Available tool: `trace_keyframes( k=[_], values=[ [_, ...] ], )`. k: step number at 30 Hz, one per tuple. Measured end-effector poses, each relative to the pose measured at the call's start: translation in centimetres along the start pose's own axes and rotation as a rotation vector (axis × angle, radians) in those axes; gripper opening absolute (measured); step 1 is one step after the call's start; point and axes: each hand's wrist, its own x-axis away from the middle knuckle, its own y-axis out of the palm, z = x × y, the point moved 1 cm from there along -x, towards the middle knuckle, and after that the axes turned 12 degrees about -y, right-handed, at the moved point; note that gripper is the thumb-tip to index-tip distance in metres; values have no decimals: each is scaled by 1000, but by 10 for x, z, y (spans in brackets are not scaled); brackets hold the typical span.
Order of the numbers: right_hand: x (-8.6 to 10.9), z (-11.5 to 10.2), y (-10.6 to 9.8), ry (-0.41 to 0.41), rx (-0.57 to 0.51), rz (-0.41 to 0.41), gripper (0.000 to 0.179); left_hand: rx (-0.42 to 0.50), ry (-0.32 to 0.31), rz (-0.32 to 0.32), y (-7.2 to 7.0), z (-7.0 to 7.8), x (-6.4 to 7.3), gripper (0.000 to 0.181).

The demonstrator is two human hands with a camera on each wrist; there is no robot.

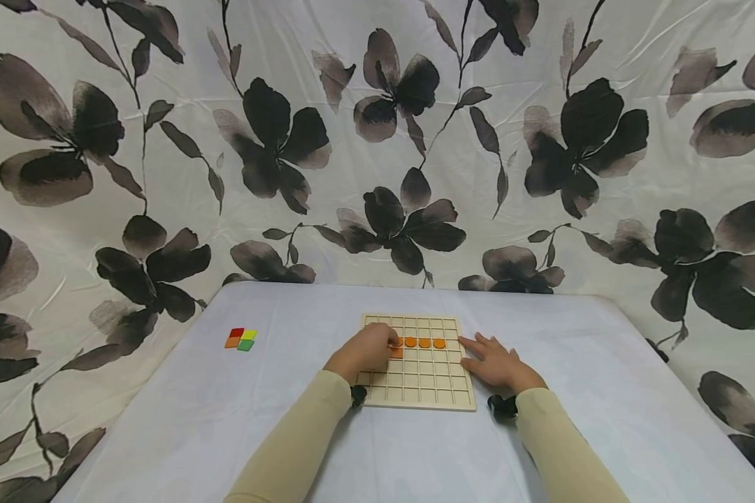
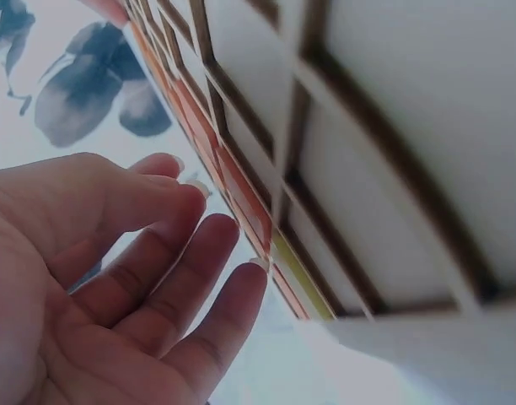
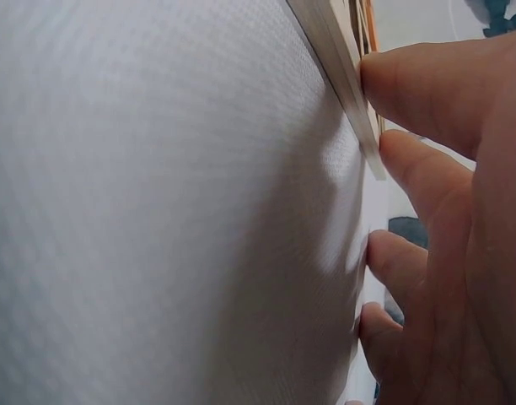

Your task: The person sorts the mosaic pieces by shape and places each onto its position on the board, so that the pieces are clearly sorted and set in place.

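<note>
Wooden grid board (image 1: 424,383) in front of us, it lies flat on the white-covered table (image 1: 182,419), between our two hands. Along one of its upper rows we see three orange discs (image 1: 424,343) side by side, and an orange square tile (image 1: 397,353) lies just below and to the left of them.

Our left hand (image 1: 371,347) reaches over the left part of the board, its fingertips just beside the discs. Its grip is bent inward, the thumb and index tips close together in the left wrist view; we cannot tell whether a piece is held between them. Our right hand (image 1: 495,361) is spread at the board's right side with its fingers extended. Its grip has hold of nothing; thumb and index fingertip touch the board's edge.

Well apart on the left of the table, four square tiles sit close together: a red tile (image 1: 236,332), a yellow tile (image 1: 249,334), an orange tile (image 1: 232,342) and a green tile (image 1: 246,345). We wear beige sleeves (image 1: 296,433), and behind the table hangs a floral cloth (image 1: 327,161) with dark blossoms on white.
</note>
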Motion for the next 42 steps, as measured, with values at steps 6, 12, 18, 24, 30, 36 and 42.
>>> trace_keyframes(
  k=[6,12,18,24,30,36,42],
  values=[
    [0,-1,0,4,-4,0,57,-5,-14,15,-4,-12,3,28],
    [0,-2,1,11,-2,0,57,11,-64,33,-12,-26,5,28],
    [-1,-1,2,18,1,0,57,9,-128,71,-21,-42,7,25],
    [-2,2,4,18,4,3,58,-11,-181,130,-29,-60,13,24],
    [-2,2,5,12,8,13,58,-11,-236,151,-40,-76,22,25],
    [-2,1,5,19,8,14,57,-10,-288,149,-50,-94,29,28],
    [0,-2,4,23,7,11,57,-11,-324,140,-58,-117,36,31]
  ],
)
